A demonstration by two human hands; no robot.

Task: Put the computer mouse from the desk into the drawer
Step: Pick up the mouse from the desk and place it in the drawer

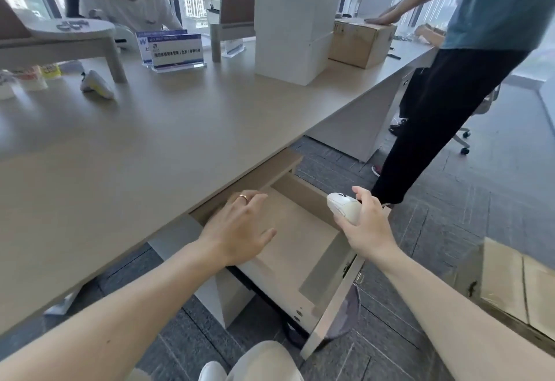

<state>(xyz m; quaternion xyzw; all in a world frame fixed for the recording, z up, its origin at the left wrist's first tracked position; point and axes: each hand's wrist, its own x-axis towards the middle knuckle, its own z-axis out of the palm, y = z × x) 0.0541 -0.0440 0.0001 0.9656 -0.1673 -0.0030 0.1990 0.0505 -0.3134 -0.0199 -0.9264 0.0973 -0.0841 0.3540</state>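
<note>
holding the white computer mouse (344, 208) in curled fingers, the right hand (368, 226) hangs over the far right edge of the open drawer (300, 248), so the mouse is up in the air and not yet inside. the left hand (240, 227) is open with its fingers spread, flat and low over the left part of the drawer near the tabletop (135, 155) edge; it holds nothing. what could go wrong? the mouse sits right above the drawer's side wall, so if the hand lets go too soon it could hit the wall and fall to the floor. it should likely move a bit more to the left and down first. the left hand is also in the way and could get bumped. the drawer looks bare inside, just a plain brown bottom, though the part under the tabletop is hidden. a cardboard box (362, 44) far back on the tabletop is shut, with another person's hand resting on it.
</note>
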